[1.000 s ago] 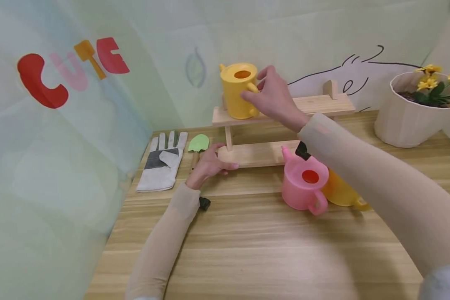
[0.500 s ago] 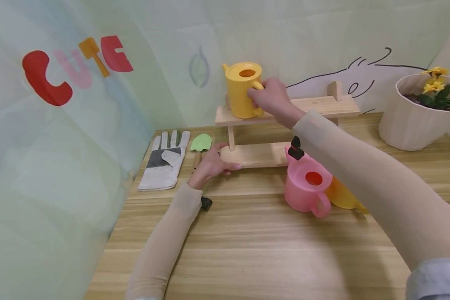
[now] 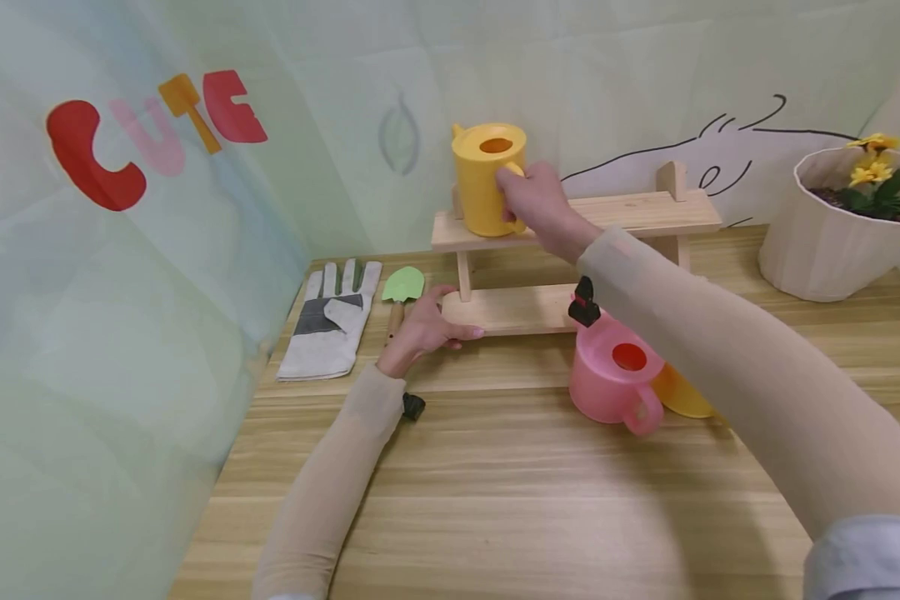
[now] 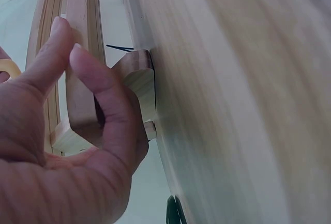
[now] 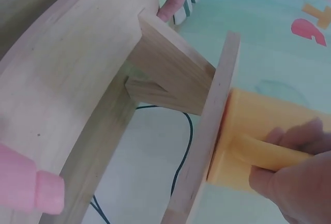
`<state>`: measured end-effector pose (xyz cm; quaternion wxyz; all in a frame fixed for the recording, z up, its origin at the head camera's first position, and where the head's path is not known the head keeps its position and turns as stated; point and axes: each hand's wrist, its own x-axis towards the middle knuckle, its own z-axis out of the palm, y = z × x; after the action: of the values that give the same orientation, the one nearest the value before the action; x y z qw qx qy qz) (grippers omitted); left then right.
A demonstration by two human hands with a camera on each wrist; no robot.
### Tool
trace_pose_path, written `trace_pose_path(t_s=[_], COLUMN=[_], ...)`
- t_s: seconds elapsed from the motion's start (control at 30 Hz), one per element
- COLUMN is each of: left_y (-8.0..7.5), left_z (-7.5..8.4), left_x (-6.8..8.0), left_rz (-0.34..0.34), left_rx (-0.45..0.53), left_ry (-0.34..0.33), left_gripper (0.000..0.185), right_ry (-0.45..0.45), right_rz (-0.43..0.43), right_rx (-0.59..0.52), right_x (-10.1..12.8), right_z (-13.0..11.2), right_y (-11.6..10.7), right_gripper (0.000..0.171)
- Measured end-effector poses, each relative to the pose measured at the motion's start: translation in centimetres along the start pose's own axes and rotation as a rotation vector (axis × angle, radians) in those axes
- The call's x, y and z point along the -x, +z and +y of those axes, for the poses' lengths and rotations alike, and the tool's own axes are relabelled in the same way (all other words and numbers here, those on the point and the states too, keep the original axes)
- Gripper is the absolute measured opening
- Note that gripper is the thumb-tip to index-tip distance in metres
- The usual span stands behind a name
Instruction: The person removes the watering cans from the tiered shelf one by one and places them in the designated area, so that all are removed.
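A yellow watering can [image 3: 483, 187] stands upright on the left end of the upper board of a two-tier wooden shelf [image 3: 630, 212]. My right hand [image 3: 543, 204] holds its handle; in the right wrist view the fingers curl round the handle [image 5: 269, 154] and the can's base meets the board. My left hand [image 3: 425, 327] grips the left end of the lower board [image 3: 517, 310], thumb on the front and fingers round the end, as the left wrist view shows. A pink watering can [image 3: 607, 379] stands on the table before the shelf, its spout partly behind my right wrist.
Another yellow watering can [image 3: 682, 393] is partly hidden by the pink one and my right sleeve. A glove [image 3: 326, 329] and a green trowel [image 3: 403, 285] lie to the left. At the right stands a white pot [image 3: 810, 242] with yellow flowers [image 3: 870, 173].
My right hand has closed round the yellow can's handle and sunk slightly. The can stays at the upper board's left end. My left hand keeps its grip; the head view has shifted a little.
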<state>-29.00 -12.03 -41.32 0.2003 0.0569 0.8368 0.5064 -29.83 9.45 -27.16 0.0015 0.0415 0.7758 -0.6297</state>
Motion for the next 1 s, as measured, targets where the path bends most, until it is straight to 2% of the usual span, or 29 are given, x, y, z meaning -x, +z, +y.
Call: trace_pose_path(t_s=[0.43, 0.83, 1.0], left_y=[-0.1, -0.2, -0.2], left_z=[0.0, -0.1, -0.2], left_x=[0.0, 0.0, -0.1], left_rz=[-0.008, -0.012, -0.012], left_rx=[0.017, 0.021, 0.021], left_ry=[0.006, -0.001, 0.0], left_gripper=[0.105, 0.108, 0.108], right_ry=[-0.025, -0.078, -0.089], right_rz=[0.073, 0.13, 0.127], right_rx=[-0.008, 0.008, 0.019], right_x=[0.8, 2.8, 3.7], right_z=[0.4, 0.4, 0.6], right_y=[0.3, 0.4, 0.2], right_gripper=[0.039, 0.035, 0.035])
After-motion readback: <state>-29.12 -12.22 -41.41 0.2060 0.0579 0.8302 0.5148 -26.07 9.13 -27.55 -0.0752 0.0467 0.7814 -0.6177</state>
